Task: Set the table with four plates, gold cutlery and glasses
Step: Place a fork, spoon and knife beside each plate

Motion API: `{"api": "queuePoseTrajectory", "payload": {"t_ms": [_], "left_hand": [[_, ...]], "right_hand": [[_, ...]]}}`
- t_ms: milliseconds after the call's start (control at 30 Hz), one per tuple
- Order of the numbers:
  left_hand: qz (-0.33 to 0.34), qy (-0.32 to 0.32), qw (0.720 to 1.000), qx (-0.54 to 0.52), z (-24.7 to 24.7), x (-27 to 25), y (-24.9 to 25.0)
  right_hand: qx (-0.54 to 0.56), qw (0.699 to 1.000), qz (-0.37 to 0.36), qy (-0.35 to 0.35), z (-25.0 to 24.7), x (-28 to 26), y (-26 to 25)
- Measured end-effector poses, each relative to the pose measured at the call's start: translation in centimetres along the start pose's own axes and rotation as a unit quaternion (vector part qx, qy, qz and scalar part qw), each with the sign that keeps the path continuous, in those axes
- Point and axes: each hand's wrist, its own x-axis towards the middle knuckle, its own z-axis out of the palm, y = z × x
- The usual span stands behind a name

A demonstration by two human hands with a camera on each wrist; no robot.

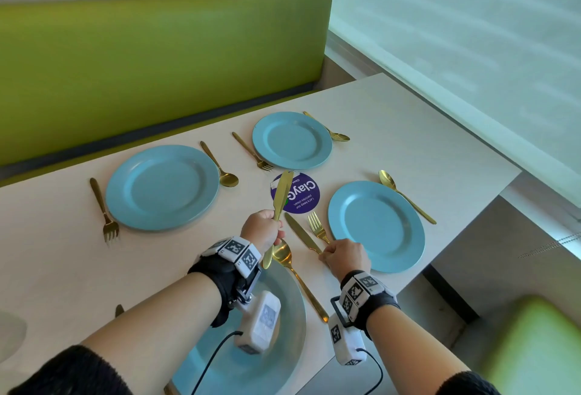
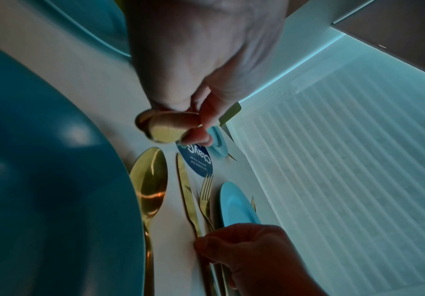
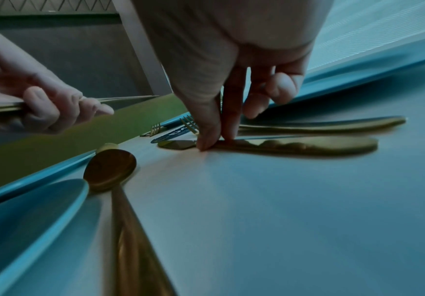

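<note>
Plates (image 1: 162,187): plain light blue, four pieces; cutlery (image 1: 100,206): gold throughout, including the knife (image 1: 280,203) in hand. Table (image 1: 56,256): off-white; round sticker (image 1: 303,195): purple with white lettering, possibly a green spot. Bench back (image 1: 157,58): lime green; wrist bands (image 1: 235,251): white with black square-code patterns.

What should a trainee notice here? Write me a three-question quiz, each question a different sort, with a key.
1. True or false: glasses already stand on the table.
2. What does the left hand hold raised above the table? A: gold forks. B: gold knives. C: gold spoons.
3. Fill in: the right hand pinches the handle of the ___ lying beside the fork.

Key:
1. False; no glass is in view.
2. B, the knives.
3. The knife.
</note>
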Motion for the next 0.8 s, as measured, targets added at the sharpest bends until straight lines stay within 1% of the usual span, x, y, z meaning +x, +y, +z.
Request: {"api": "queuePoseTrajectory", "payload": {"t_ms": [200, 800], "left_hand": [[0.001, 0.004, 1.0, 0.0, 0.02, -0.27, 0.33], [-0.013, 0.007, 1.0, 0.004, 0.45, -0.77, 0.34]], "right_hand": [[0.003, 1.0, 0.0, 0.008, -0.13, 0.34, 0.3], [0.003, 1.0, -0.003, 0.002, -0.3, 0.49, 0.49]]}}
